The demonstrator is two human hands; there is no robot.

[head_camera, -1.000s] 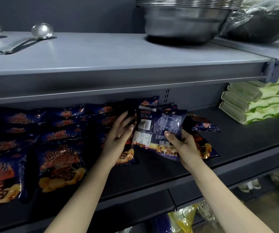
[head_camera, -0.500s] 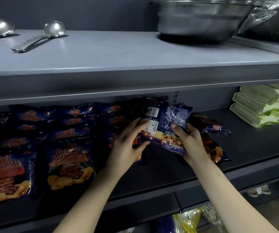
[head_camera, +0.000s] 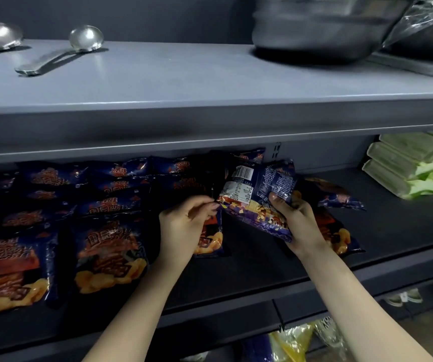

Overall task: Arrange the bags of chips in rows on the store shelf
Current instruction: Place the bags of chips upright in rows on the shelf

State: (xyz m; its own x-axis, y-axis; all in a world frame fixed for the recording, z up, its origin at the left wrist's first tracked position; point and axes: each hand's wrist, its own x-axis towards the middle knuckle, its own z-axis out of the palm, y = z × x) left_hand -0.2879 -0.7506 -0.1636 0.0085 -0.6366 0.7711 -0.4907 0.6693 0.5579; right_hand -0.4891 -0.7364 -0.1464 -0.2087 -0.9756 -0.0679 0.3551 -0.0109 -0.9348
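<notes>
- Your right hand (head_camera: 299,223) had its fingers and thumb curled round the low right side of one bag (head_camera: 259,189).
- Your left hand (head_camera: 184,226) pinched that bag's left edge with its fingertips.
- The bag was up off the shelf (head_camera: 262,273) and tilted. It was just right of the rows (head_camera: 111,205), with its back and bar code facing you.
- If you put it down like that, I think it would lie wrong side up and not match the others.
- Your left pinch looked small. A tug could make the edge slip out.
- A hard squeeze from your right hand could crush the chips.
- Your left arm was close over the nearest row, so a quick move could push those bags crooked.
- Counts: one bag in your hands.
- Two loose bags (head_camera: 340,231) lay under and behind your right hand.
- The rows looked like three lines going back. The bags overlapped in the dark, so I could not count them all.
- Up top were two ladles (head_camera: 86,40) and one bowl (head_camera: 322,30).
- One stack of green packs (head_camera: 406,163) sat at the far right.
</notes>
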